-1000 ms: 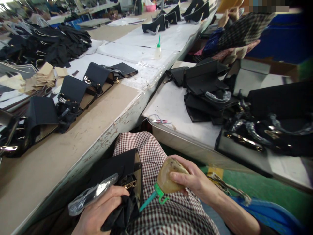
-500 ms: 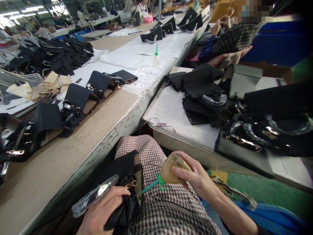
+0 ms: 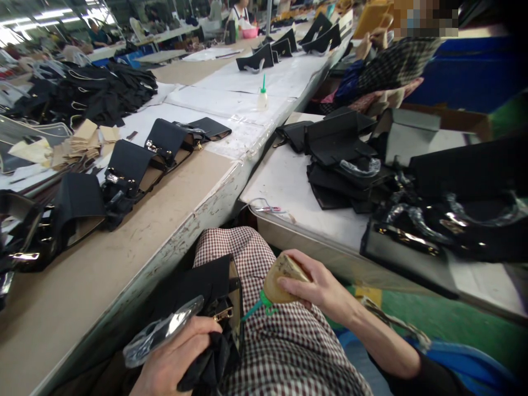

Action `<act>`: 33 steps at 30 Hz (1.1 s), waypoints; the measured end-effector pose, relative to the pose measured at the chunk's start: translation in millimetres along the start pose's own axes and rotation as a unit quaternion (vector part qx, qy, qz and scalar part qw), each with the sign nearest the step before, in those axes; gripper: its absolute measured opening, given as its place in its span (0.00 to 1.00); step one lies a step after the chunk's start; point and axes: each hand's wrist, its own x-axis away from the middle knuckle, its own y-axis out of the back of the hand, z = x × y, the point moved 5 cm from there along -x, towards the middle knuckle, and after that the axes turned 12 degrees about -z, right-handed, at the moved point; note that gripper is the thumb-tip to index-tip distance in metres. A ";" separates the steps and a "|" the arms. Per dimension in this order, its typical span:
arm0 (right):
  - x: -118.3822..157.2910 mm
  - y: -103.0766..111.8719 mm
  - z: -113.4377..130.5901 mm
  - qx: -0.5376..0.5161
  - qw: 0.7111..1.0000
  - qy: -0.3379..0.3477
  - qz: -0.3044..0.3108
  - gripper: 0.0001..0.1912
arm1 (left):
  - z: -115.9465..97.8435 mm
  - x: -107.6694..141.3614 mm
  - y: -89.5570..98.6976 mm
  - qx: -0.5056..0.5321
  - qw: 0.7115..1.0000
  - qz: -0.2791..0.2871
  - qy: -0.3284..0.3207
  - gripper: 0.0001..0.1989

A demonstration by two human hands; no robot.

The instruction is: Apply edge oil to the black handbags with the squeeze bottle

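Note:
On my lap, over a checked apron (image 3: 289, 352), rests a black handbag (image 3: 208, 278) with a gold zipper pull and a handle wrapped in clear plastic (image 3: 163, 333). My left hand (image 3: 175, 352) is closed around the bag's near side, bunching dark fabric; some of its fingers are hidden. My right hand (image 3: 311, 283) grips a yellowish squeeze bottle (image 3: 282, 278), tilted with its green nozzle (image 3: 252, 311) pointing down to the left. The nozzle tip is at the bag's open edge; whether it touches cannot be made out.
Several black bags (image 3: 130, 165) stand along the left table (image 3: 165, 209). More bags (image 3: 346, 148) are piled on the right table (image 3: 280, 192). Another green-tipped bottle (image 3: 263, 99) stands farther off. A co-worker's checked sleeve (image 3: 396, 66) shows at the upper right.
My right hand and the bottle have shifted slightly left and up, with the bottle tipped more steeply. My left hand and the bag have barely moved.

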 end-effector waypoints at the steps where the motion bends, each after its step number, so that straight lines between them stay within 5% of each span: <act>1: -3.1 -0.5 -0.2 0.018 1.000 0.010 -0.006 0.18 | -0.4 -0.3 -0.4 0.000 1.000 -0.001 0.001 0.16; 7: -14.0 -2.2 -2.2 0.152 0.983 0.079 -0.063 0.20 | 1.6 0.2 -2.9 -0.010 1.000 -0.012 0.008 0.14; 15: -15.1 -6.3 -5.4 0.184 0.972 0.126 -0.078 0.22 | 0.5 -2.8 -1.1 -0.015 1.000 -0.004 -0.003 0.17; 22: -7.0 3.6 1.7 0.121 0.981 0.104 -0.110 0.20 | -2.6 -2.7 -0.3 -0.036 0.999 -0.030 -0.012 0.15; 25: -4.8 3.9 -8.6 -0.050 0.991 0.020 -0.122 0.22 | -6.2 -5.2 1.4 -0.059 0.997 -0.043 -0.034 0.17; 27: -3.9 0.1 -18.7 -0.231 0.963 -0.070 -0.119 0.21 | -7.9 -9.5 6.3 -0.096 0.992 -0.058 -0.052 0.19; 30: -1.9 -6.5 -24.4 -0.454 0.870 -0.160 -0.106 0.18 | -7.9 -22.3 25.6 -0.186 0.973 -0.115 -0.071 0.16; 33: 3.6 -9.5 -19.6 -0.549 0.812 -0.179 -0.077 0.17 | -1.5 -41.7 62.5 -0.249 0.938 -0.239 0.008 0.10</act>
